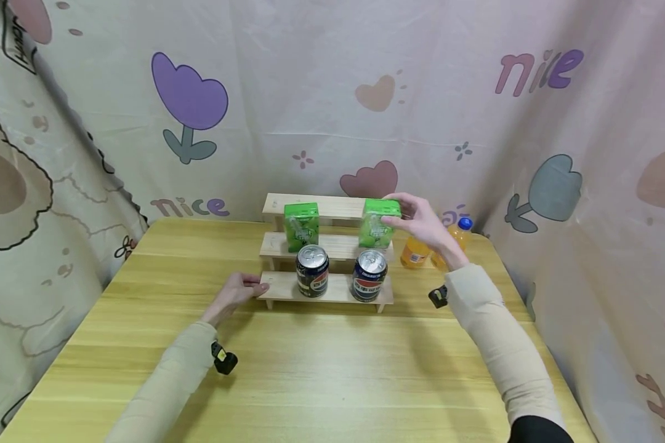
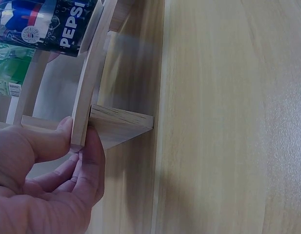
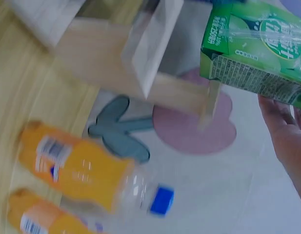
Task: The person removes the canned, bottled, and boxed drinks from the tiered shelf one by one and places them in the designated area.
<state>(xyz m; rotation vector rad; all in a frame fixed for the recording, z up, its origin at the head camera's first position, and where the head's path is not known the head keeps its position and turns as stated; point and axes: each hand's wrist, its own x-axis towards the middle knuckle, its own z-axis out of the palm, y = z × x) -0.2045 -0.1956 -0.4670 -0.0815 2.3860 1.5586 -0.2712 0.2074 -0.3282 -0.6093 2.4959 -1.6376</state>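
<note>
Bright green, boxy carton (image 1: 374, 230), white lettering on its front, just right of centre — pinched by the right hand (image 1: 423, 223), left hand (image 1: 237, 294) gripped the pale wooden three-tiered rack (image 1: 340, 289) mid-frame.

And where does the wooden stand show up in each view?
Head: wooden stand, centre.
Left wrist: wooden stand, upper left, its edge pinched by the left hand.
Right wrist: wooden stand, blurred, upper left to centre.
Shared landmark: the wood-grain table, visible in all three.

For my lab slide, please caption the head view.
Left hand grips the wooden rack; right hand holds a green carton.
</note>
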